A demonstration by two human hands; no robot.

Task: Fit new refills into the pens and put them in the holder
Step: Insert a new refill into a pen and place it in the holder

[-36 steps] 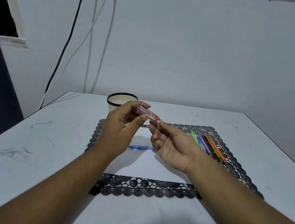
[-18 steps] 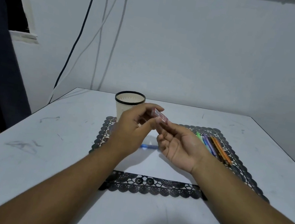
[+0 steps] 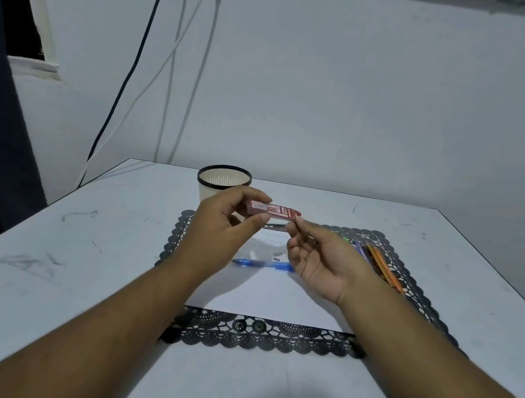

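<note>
Both forearms reach forward from the near edge of the desk and meet above the middle of the black lace-edged mat. The left hand is raised with its back to the camera, thumb and fingers curled to pinch the left end of a small red refill case, which lies roughly level in the air. The right hand is turned palm-up, fingers loosely curled, its fingertips pinching the case's right end, so the case is clamped between both hands. Under the hands, on the white centre of the mat, lies a blue pen, pointing left to right. A bunch of coloured pens lies slanted near the mat's right edge, partly hidden by the right wrist. The holder, a cream cup with a dark rim, stands just beyond the mat's far left corner, behind the left hand. Cables hang down the wall beyond the desk's far edge.
</note>
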